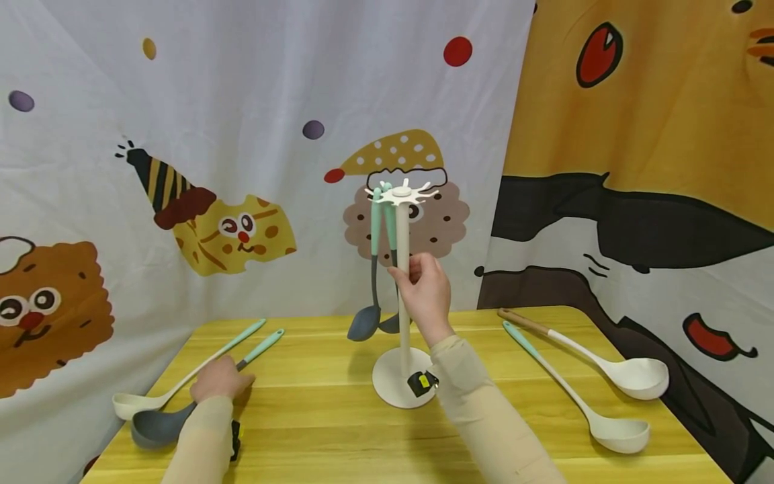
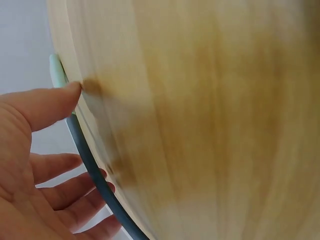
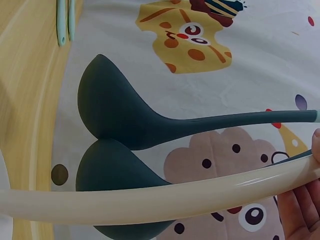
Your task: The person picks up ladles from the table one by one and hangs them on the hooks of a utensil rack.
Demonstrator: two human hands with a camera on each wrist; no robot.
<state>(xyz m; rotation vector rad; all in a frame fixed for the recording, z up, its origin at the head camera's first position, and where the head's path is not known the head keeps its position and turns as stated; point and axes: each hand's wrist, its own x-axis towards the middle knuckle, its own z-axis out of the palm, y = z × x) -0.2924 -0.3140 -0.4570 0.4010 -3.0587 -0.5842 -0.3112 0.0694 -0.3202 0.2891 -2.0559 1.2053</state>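
Note:
My right hand grips the pole of a cream utensil stand, partway up; the right wrist view shows thumb and fingers on either side of the pole. Two dark grey ladles with mint handles hang from the stand's left hooks: the nearer-left ladle and another ladle partly behind the pole. My left hand is over the handle of a grey ladle lying on the table. In the left wrist view its thumb and fingers are spread about that dark handle, not closed round it.
Beside the grey ladle lies a cream ladle with a mint handle. On the right of the wooden table are a white ladle with a mint handle and one with a brown handle end. A cartoon-print curtain stands behind.

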